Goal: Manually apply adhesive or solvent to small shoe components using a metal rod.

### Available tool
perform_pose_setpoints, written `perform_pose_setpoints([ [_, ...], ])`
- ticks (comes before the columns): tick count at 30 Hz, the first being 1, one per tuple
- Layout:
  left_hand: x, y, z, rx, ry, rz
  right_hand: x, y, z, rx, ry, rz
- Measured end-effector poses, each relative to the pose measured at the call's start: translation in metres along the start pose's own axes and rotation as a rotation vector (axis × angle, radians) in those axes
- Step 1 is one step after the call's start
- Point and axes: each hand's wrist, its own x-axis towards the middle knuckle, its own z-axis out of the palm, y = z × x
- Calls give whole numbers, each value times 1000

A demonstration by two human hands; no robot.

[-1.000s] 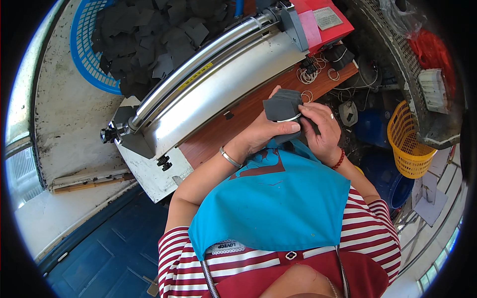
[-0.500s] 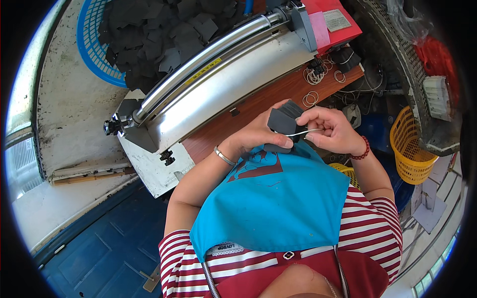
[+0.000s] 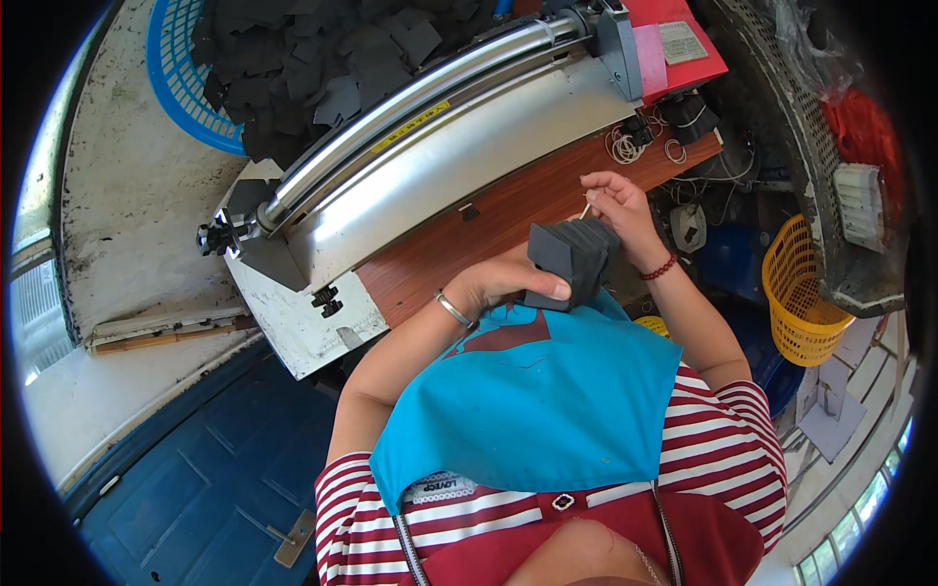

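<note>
A thick stack of dark grey flat pieces (image 3: 576,259) is gripped in my left hand (image 3: 508,277), its thumb pressed along the near face. My right hand (image 3: 623,213) is above the far right edge of the stack. Thumb and forefinger there pinch a thin white band (image 3: 585,210), of which a short length shows running down toward the stack. Where the rest of the band lies is hidden behind the pieces and fingers. The stack is held over the blue apron (image 3: 547,420), in front of the brown tabletop (image 3: 420,249).
A machine with a long metal roller (image 3: 410,115) stands across the table, its red housing (image 3: 699,49) at the right end. Behind it a blue basket (image 3: 168,93) holds many dark pieces. White loops (image 3: 625,146) lie near the red housing. A yellow basket (image 3: 801,298) stands at right.
My right hand has moved up and away past the far side of the stack, with the band. The band was stretched across the stack's near side before. The stack has turned slightly in my left hand.
</note>
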Motion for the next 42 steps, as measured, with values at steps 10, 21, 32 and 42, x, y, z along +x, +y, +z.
perform_pose_setpoints([
  [10, -5, -16, -27, -181, 41, 58, 24, 59, 10, 212, 211, 123],
  [21, 28, -74, -89, 7, 486, 34, 65, 71, -49, -1307, 284, -399],
  [32, 51, -74, -75, -37, 889, 261, 20, 62, 21, -1403, 159, -581],
  [42, 63, -104, -99, -174, 1031, 165, 4, 76, 38, -886, -119, -372],
])
